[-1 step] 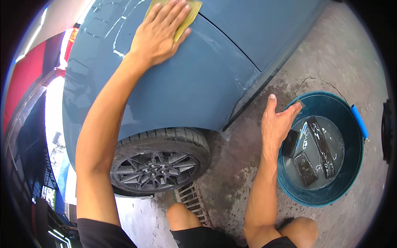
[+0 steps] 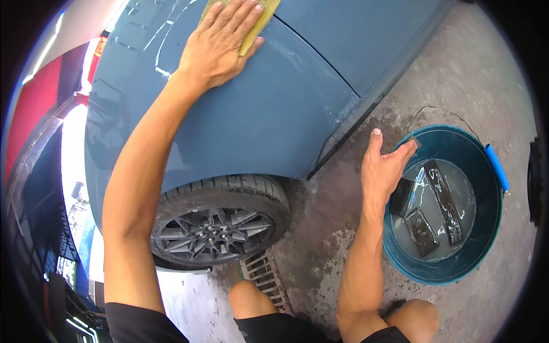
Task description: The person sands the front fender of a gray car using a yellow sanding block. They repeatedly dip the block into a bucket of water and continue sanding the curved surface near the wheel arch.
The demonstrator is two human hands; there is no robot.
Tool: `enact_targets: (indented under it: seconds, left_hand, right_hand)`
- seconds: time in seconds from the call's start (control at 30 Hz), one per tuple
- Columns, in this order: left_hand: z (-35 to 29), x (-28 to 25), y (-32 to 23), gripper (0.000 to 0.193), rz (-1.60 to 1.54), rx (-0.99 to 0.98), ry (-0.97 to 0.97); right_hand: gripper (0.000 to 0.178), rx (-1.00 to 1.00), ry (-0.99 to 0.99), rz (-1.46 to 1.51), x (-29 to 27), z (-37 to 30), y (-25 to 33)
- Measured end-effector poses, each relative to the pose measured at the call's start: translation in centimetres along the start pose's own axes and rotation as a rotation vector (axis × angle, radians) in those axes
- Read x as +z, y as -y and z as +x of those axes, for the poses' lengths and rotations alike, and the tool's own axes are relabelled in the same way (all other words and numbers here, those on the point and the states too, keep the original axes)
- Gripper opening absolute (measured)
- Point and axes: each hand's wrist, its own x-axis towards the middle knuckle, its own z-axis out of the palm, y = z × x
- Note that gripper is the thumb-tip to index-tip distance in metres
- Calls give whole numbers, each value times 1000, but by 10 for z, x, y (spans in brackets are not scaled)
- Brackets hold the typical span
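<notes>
An outdoor car-wash spot: wet concrete floor (image 2: 457,68), floor drain (image 2: 264,277), blue car (image 2: 274,108), water bucket (image 2: 457,268).

A flat yellow sponge (image 2: 258,23) lies pressed against the wet blue car panel (image 2: 269,108), mostly covered.
</notes>
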Motion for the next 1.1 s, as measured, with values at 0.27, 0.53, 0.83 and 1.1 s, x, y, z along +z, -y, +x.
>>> enact_targets:
  seconds: [0.27,0.53,0.83,1.1]
  left_hand:
    - [-46,-4,-22,65,-49,-46,15]
    - [-72,-8,-32,61,-30,-77,41]
    - [11,10,-35,67,-48,-61,-54]
    - [-60,2,-52,67,-96,-92,46]
  right_hand:
    - [99,-12,-28,-31,-6,12,-3]
    - [102,-42,-35,9,-10,15,-5]
    - [102,1,-17,27,-7,10,-4]
    - [101,-66,-43,-36,-2,10,-4]
